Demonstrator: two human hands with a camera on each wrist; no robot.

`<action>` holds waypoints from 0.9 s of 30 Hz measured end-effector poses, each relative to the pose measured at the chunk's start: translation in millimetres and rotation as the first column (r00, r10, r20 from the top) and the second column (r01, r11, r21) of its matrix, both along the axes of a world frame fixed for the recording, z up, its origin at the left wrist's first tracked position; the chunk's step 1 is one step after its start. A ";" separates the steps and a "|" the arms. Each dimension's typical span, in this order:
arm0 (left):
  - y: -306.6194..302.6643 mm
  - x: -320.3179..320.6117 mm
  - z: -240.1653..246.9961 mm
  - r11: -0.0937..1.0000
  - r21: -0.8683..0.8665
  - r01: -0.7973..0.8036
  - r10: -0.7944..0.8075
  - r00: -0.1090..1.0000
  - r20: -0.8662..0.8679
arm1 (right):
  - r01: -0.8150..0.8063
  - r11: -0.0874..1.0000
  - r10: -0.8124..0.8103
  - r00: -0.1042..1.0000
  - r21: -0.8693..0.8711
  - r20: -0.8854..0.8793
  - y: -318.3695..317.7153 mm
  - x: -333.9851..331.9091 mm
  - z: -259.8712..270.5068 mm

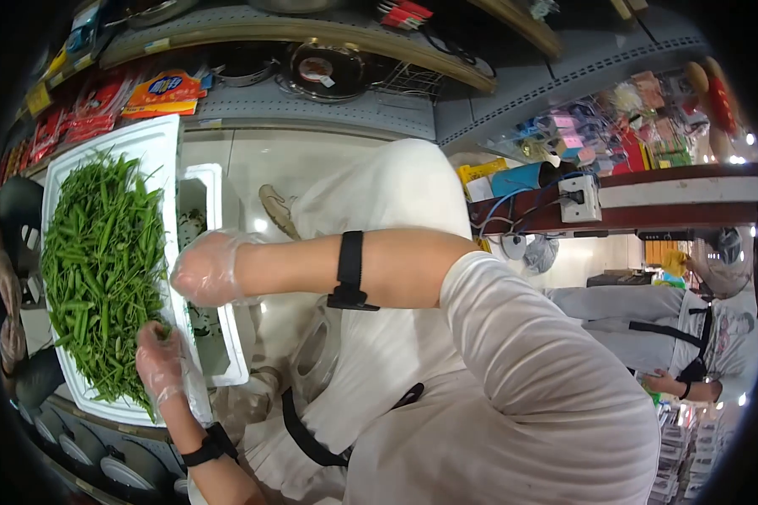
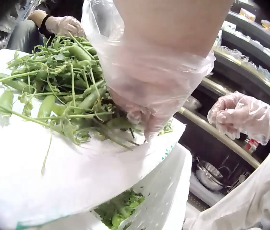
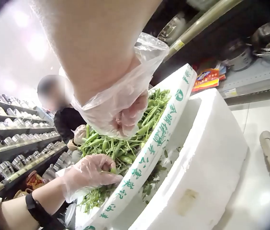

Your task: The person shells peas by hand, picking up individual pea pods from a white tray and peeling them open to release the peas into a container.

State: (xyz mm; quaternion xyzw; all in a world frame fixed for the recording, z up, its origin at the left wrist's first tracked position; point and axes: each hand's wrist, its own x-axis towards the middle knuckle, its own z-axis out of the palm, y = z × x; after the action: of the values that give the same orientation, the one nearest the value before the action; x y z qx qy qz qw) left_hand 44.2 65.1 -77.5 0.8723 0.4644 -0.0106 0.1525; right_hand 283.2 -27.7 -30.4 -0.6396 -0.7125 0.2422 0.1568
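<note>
A heap of green pea pods [image 1: 101,269] with stems and tendrils lies on a white foam lid [image 1: 156,135]. My left hand [image 1: 160,366], in a clear plastic glove, is at the near edge of the heap; thumb and fingers pinch a green pod, seen in the right wrist view. The gloved right hand [image 1: 206,269] hovers by the lid's near edge, over the opening of a white foam box [image 1: 234,337]. Its fingers [image 3: 132,117] are curled in, and no object shows between them. Loose green pieces [image 2: 120,208] lie inside the box.
Another person's gloved hand [image 2: 68,25] is across the heap. Shelves with pans [image 1: 324,67] and an orange packet [image 1: 167,91] run along one side. A beige shoe [image 1: 278,210] is on the tiled floor beside the box. A further person [image 1: 674,328] stands behind.
</note>
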 end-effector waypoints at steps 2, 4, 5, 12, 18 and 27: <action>3.8 -8.5 -0.4 0.992 0.087 0.089 -0.105 0.976 0.191 | -0.013 1.000 0.013 0.999 0.002 -0.037 2.0 -2.9 -2.0; 3.7 -10.3 6.9 0.991 0.088 0.097 -0.113 0.974 0.197 | -0.013 1.000 0.013 1.000 -0.024 -0.002 4.5 -5.6 0.9; 3.4 -10.3 14.1 0.997 0.049 0.055 -0.064 0.981 0.184 | -0.026 0.999 0.026 1.000 -0.030 0.002 4.1 -7.5 3.1; 14.6 -21.6 14.6 0.996 0.091 0.010 -0.029 0.975 0.220 | -0.021 0.998 0.021 1.000 -0.059 -0.015 7.2 -10.5 -4.3; 18.6 -29.6 39.5 1.000 0.000 -0.007 0.007 0.980 0.199 | -0.091 0.996 0.091 0.995 -0.015 0.042 6.9 -11.1 -4.3; 41.4 -63.2 71.9 0.933 -0.321 -0.161 0.313 0.802 0.509 | -0.058 0.995 0.061 0.998 -0.081 0.023 10.8 -15.2 -14.3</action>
State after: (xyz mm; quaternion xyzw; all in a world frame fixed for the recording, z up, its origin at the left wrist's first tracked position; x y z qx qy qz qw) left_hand -19.1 106.4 -5.6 0.7444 0.5011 0.1995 0.3936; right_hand 267.9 -16.8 -44.7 -0.6269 -0.7228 0.2671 0.1147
